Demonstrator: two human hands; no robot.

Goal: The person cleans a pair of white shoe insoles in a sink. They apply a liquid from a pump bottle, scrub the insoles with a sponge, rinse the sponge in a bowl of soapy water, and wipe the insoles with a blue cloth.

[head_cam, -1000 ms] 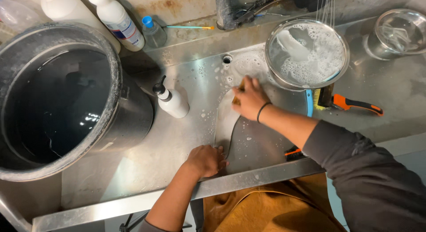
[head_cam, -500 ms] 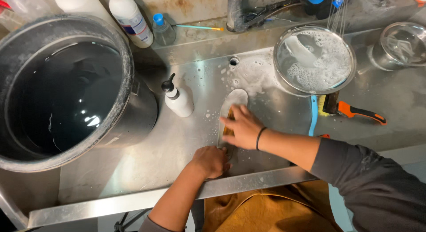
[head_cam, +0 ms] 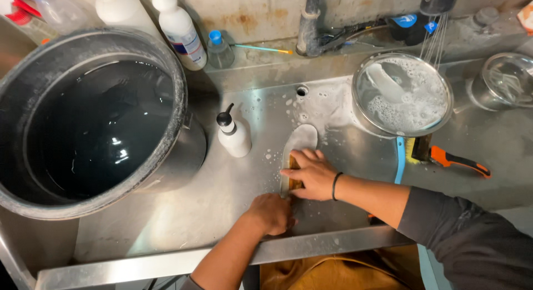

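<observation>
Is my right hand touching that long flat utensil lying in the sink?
Touching. The head view shows the right hand pressing a sponge flat on the long utensil, with the fingers resting across its surface.

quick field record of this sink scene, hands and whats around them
setting: steel sink basin
left hand: pressing down the near end of a long flat blade
right hand: pressing a yellow sponge on the blade
blade state: lying flat, soapy
left of hands: white pump bottle, large dark pot full of water
right of hands: round bowl of suds under running water, orange-handled brush, glass jar
back ledge: white bottles, small blue-capped bottle
</observation>
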